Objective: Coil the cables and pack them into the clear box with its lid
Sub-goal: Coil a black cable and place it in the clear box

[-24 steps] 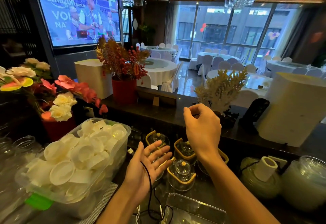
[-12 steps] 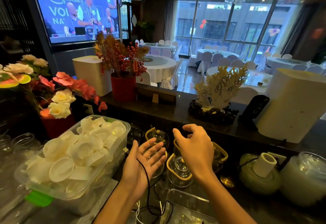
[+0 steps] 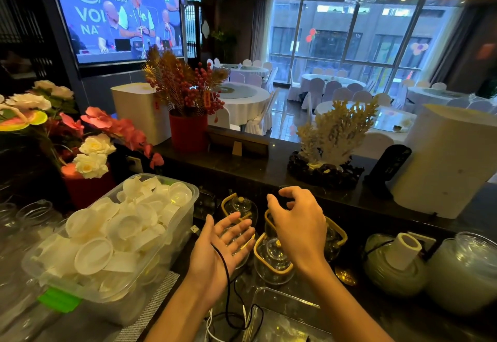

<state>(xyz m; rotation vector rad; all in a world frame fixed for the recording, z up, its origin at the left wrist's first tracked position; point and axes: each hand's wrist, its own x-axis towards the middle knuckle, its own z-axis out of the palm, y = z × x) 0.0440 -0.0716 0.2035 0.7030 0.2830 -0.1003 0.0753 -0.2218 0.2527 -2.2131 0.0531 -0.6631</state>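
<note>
My left hand (image 3: 222, 250) is held palm up with its fingers spread. A thin black cable (image 3: 228, 285) lies across the palm and hangs past the wrist to loose loops on the counter. My right hand (image 3: 298, 230) hovers just right of it and slightly higher, fingers curled toward the thumb; whether it pinches the cable's end is hidden against the dark counter. A clear box (image 3: 282, 302) stands open at the bottom edge, below my right forearm. A white cable (image 3: 208, 327) lies beside the black loops.
A large clear bin (image 3: 185, 223) of white cups fills the left. Glass teapots with yellow handles (image 3: 271, 259) stand just beyond my hands. Glass jars (image 3: 465, 271) sit at the right. A raised dark ledge (image 3: 255, 169) carries flowers and a coral ornament (image 3: 334, 137).
My right hand has come down from above the ledge to just beside my left palm. The left hand stayed open with the cable across it.
</note>
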